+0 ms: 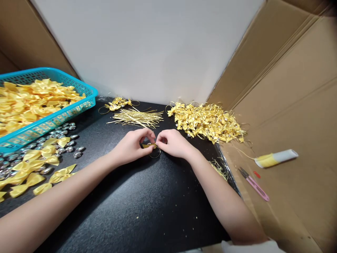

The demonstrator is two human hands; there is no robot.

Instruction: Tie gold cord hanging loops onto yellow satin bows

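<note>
In the middle of the black table, my left hand pinches a small yellow ribbon bow between thumb and fingers. A thin gold cord loop hangs below the bow, toward me. My right hand is closed at the bow's right side, its fingertips pinching the cord; the exact grip is partly hidden by the fingers. Just beyond my hands lies a pile of cut gold cords. Right of it is a large heap of yellow bows with cord loops.
A blue basket full of yellow bows stands at left. Before it lie silver beads and loose bows. A few looped bows lie at the back. Pink thread snips and a cord spool are on the cardboard at right.
</note>
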